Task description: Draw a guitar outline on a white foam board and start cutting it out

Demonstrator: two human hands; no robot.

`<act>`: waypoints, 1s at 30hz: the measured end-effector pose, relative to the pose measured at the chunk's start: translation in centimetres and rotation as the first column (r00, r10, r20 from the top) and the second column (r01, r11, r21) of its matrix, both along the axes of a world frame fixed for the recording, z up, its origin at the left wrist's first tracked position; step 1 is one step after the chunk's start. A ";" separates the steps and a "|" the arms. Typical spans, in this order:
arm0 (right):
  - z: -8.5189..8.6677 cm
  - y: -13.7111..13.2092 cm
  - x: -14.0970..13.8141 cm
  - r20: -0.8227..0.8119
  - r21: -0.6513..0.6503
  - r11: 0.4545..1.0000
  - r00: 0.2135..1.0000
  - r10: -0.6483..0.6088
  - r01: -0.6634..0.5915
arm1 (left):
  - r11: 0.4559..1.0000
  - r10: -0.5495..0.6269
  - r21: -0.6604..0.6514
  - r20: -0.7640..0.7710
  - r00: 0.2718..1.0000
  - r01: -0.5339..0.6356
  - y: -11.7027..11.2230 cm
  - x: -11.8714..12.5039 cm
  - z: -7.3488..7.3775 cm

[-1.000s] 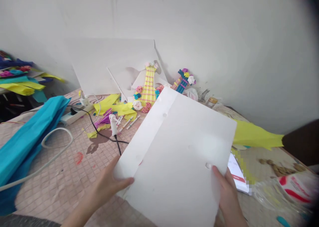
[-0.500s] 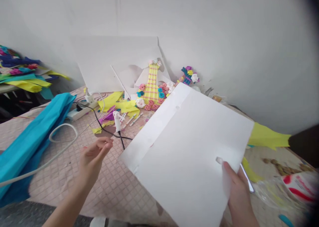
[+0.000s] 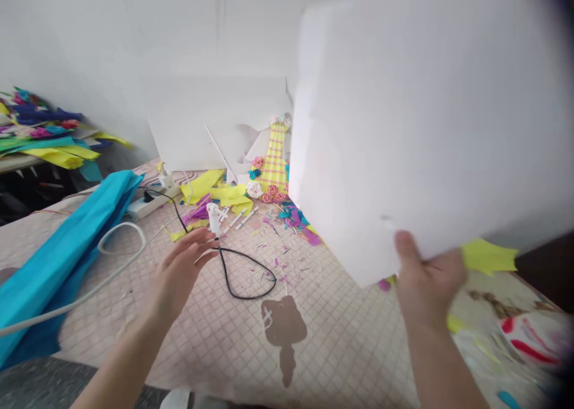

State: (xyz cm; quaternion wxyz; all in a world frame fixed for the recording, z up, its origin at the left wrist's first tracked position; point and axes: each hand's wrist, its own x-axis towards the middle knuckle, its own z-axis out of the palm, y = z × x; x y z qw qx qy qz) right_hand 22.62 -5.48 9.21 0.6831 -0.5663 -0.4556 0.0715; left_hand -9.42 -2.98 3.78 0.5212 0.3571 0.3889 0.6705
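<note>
My right hand [image 3: 430, 277] grips the lower edge of a large white sheet of board [image 3: 421, 122], thumb on the near face, and holds it raised above the table's right side. Part of the sheet is blurred. My left hand [image 3: 186, 265] hangs over the table with its fingers apart and nothing in it. Just beyond its fingertips stands a white glue gun [image 3: 214, 219], its black cord [image 3: 251, 295] looped on the cloth. Behind, a yellow woven paper piece [image 3: 274, 158] with paper roses leans upright, partly hidden by the sheet.
Blue crepe paper [image 3: 67, 253] and a white cable [image 3: 119, 271] lie at the left, near a power strip [image 3: 150, 203]. Markers [image 3: 246, 219] and yellow scraps [image 3: 206, 185] lie at the back. A brown cut-out shape [image 3: 284, 322] rests in front; a plastic bag [image 3: 529, 343] is at right.
The white sheet has been lifted up and to the right by my right hand, uncovering the brown shape, cord and scraps. My left hand's fingers have spread and moved slightly right.
</note>
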 end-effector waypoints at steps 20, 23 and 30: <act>-11.9 -4.6 -4.8 0.910 -0.040 0.920 0.366 0.194 -0.389 | 0.883 -0.263 -0.416 -0.053 0.963 0.218 -5.7 -4.2 -4.5; -12.6 -4.9 -3.9 0.926 -0.092 0.914 0.304 0.225 -0.394 | 0.881 -0.318 -0.392 -0.071 0.945 0.267 -5.8 -3.6 -4.6; -13.0 -5.6 -1.8 0.906 -0.067 0.973 0.396 0.153 -0.222 | 0.859 -0.306 -0.444 -0.049 0.951 0.254 -5.4 -2.0 -4.0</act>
